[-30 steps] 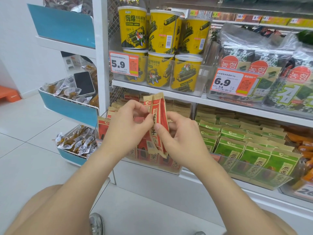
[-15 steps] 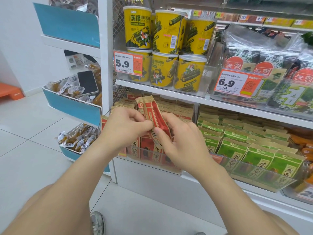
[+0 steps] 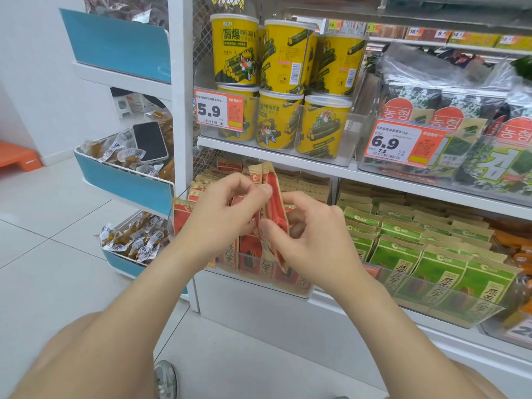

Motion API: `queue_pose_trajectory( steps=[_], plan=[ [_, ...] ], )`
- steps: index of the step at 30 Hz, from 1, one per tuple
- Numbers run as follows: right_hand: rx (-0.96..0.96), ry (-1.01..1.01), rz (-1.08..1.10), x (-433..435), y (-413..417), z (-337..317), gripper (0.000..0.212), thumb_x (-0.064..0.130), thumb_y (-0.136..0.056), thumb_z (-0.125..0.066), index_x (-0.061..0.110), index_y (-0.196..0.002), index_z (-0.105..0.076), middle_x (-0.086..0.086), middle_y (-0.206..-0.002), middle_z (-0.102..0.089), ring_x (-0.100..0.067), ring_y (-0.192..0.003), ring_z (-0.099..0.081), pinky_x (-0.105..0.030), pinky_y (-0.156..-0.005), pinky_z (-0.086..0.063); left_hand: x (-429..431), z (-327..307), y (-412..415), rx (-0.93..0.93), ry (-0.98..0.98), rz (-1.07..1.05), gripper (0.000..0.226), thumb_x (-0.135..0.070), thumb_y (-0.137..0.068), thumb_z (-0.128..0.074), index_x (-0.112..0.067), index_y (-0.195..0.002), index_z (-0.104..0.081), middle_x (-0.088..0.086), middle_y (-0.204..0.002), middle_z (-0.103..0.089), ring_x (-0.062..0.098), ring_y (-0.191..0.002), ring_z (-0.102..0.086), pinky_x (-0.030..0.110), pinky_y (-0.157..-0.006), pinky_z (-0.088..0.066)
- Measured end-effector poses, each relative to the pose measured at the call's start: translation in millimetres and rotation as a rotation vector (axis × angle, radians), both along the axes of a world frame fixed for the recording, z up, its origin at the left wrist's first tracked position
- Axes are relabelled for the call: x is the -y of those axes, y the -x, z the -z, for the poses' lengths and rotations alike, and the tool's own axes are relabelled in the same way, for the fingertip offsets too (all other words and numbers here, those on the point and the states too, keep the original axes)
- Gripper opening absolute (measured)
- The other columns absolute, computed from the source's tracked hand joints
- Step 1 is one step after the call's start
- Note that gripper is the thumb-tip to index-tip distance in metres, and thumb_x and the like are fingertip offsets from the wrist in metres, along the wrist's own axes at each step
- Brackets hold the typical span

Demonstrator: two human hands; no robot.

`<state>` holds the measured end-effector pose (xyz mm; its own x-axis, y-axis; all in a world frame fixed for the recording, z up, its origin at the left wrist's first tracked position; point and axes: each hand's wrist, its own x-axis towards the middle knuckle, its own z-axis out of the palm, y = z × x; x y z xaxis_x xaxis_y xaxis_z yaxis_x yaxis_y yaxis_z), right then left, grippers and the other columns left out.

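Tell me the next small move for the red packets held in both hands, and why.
Probably lower the red packets into the clear bin just below and stand them in the front row. The left hand and right hand both pinch them upright over that bin, where stocked packets of the same red print stand in rows.

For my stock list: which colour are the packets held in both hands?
The packets are red with tan paper tops, clearest in the head view.
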<state>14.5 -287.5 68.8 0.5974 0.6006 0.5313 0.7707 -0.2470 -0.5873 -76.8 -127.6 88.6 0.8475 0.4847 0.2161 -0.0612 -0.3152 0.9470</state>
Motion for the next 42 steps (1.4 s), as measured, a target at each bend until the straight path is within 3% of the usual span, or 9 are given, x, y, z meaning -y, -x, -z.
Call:
queue_pose_trajectory(
  steps=[4,8,10,15,19,24,28,34,42],
  plan=[
    [-0.051,0.009,-0.074,0,5,-3,0.009,0.037,-0.096,-0.077,0.032,-0.104,-0.079,0.019,-0.072,-0.072,-0.010,-0.063,-0.069,-0.033,-0.065,-0.058,5,3,0,-0.008,-0.102,0.089,0.034,-0.046,-0.105,-0.064,-0.014,-0.101,-0.055,0.001,-0.100,-0.074,0.029,-0.096,-0.074,0.061,-0.090,-0.062],
    [-0.321,-0.114,-0.106,1,-1,-7,0.010,0.023,-0.100,-0.076,0.027,-0.099,-0.085,0.015,-0.086,-0.081,-0.010,-0.077,-0.075,-0.031,-0.073,-0.061,3,3,-1,0.008,-0.022,0.200,0.030,-0.040,-0.110,-0.056,-0.011,-0.108,-0.050,0.024,-0.111,-0.066,0.032,-0.092,-0.070,0.067,-0.095,-0.057],
    [-0.484,-0.180,-0.131,2,-3,-11,0.007,0.020,-0.098,-0.079,0.023,-0.101,-0.085,0.008,-0.093,-0.083,-0.015,-0.089,-0.079,-0.038,-0.084,-0.064,5,2,-1,0.023,0.012,0.217,0.030,-0.039,-0.111,-0.053,-0.009,-0.110,-0.050,0.027,-0.113,-0.065,0.026,-0.092,-0.071,0.064,-0.096,-0.058],
    [-0.748,-0.266,-0.119,2,-3,-13,0.004,0.006,-0.094,-0.079,0.008,-0.094,-0.083,-0.013,-0.092,-0.082,-0.042,-0.097,-0.077,-0.060,-0.096,-0.060,4,2,-3,-0.041,0.037,0.205,0.019,-0.028,-0.112,-0.053,-0.010,-0.109,-0.055,0.024,-0.113,-0.068,0.044,-0.111,-0.069,0.068,-0.103,-0.054],
    [-0.840,-0.269,-0.100,2,-2,-15,0.003,0.006,-0.094,-0.079,0.006,-0.093,-0.082,-0.015,-0.093,-0.082,-0.041,-0.096,-0.079,-0.056,-0.099,-0.061,6,1,-3,-0.040,0.076,0.223,0.023,-0.028,-0.113,-0.053,-0.005,-0.115,-0.054,0.013,-0.097,-0.075,0.032,-0.095,-0.076,0.061,-0.097,-0.059],
    [-0.834,-0.289,-0.099,2,-2,-16,0.004,0.007,-0.095,-0.079,0.004,-0.096,-0.081,-0.015,-0.095,-0.082,-0.038,-0.096,-0.079,-0.054,-0.097,-0.062,5,1,-3,-0.011,0.082,0.232,0.026,-0.031,-0.112,-0.055,-0.006,-0.115,-0.055,0.016,-0.102,-0.075,0.036,-0.098,-0.075,0.059,-0.101,-0.059],
    [-0.736,-0.249,-0.099,3,-2,-14,0.007,0.016,-0.095,-0.081,0.009,-0.098,-0.080,-0.010,-0.095,-0.082,-0.035,-0.098,-0.078,-0.048,-0.093,-0.063,6,0,-1,0.008,0.148,0.235,0.029,-0.032,-0.111,-0.055,-0.003,-0.117,-0.054,0.012,-0.100,-0.076,0.021,-0.091,-0.076,0.045,-0.088,-0.067],
    [-0.707,-0.067,-0.137,4,-4,-16,0.028,0.038,-0.091,-0.084,0.021,-0.108,-0.069,-0.003,-0.115,-0.077,-0.022,-0.089,-0.080,-0.038,-0.079,-0.064,9,-1,-4,0.133,0.221,0.069,0.031,-0.039,-0.112,-0.052,-0.008,-0.116,-0.056,0.015,-0.094,-0.074,0.034,-0.090,-0.074,0.033,-0.072,-0.065],
    [-0.670,-0.234,-0.064,0,-3,-16,0.016,0.033,-0.099,-0.073,0.020,-0.099,-0.062,-0.014,-0.086,-0.079,-0.028,-0.071,-0.067,-0.044,-0.068,-0.052,9,-2,-3,0.105,0.214,0.160,0.032,-0.021,-0.102,-0.072,-0.001,-0.118,-0.053,0.006,-0.117,-0.079,0.030,-0.111,-0.077,0.052,-0.093,-0.065]
  ],
)
